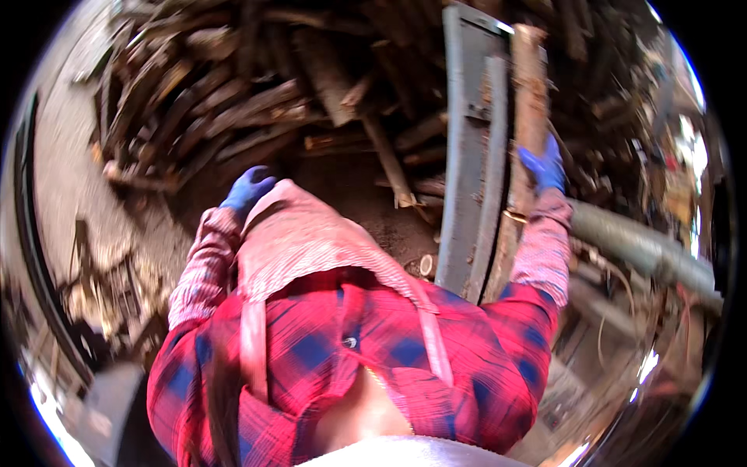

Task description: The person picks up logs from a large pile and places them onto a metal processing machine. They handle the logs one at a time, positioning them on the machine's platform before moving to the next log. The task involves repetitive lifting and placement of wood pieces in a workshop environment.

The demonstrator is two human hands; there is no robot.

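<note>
My right hand (545,165), in a blue glove, is closed against the side of a long, reddish-brown log (531,93). The log lies lengthwise beside a grey metal channel (464,148) with raised edges. Its lower part runs down past my right forearm. Off to the left, my left hand (249,189), gloved in blue too, hangs next to the striped pink apron (299,226) I wear. Its fingers look loosely bent and a little apart, slightly blurred, with nothing seen in them.
A large heap of split firewood (257,109) fills the far side. One stick (387,159) juts from it toward me. On the right a thick grey pipe (638,237) runs outward from near my forearm. Wood scraps (109,296) lie at left by a pale floor (70,148).
</note>
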